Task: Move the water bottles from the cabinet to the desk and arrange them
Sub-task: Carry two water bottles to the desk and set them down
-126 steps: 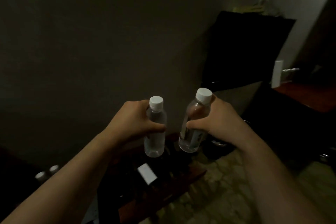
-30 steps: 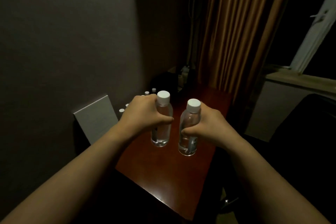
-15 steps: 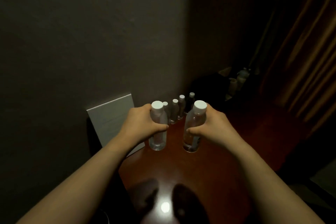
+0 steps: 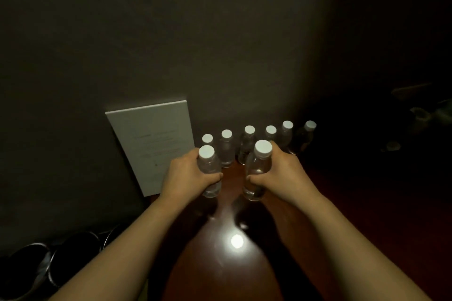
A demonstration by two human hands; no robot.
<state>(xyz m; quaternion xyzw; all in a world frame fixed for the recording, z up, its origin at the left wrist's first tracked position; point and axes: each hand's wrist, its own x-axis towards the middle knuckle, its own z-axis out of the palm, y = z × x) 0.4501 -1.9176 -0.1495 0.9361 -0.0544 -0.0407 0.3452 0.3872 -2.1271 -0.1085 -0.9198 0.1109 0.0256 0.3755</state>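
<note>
Left hand (image 4: 189, 175) wrapped round one clear white-capped plastic water bottle (image 4: 209, 173), right hand (image 4: 281, 173) round another (image 4: 256, 171), above dark red wooden desk (image 4: 234, 264) near back-edge row of bottles (image 4: 249, 146); hasty lowering likely toppling neighbours.

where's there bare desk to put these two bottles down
Bare reddish-brown wooden desk lies in front of the row of six white-capped clear plastic bottles, between the left hand and right hand, and nearer around the light glare. Crowded: along the wall, where the row and leaning white card stand.
</note>
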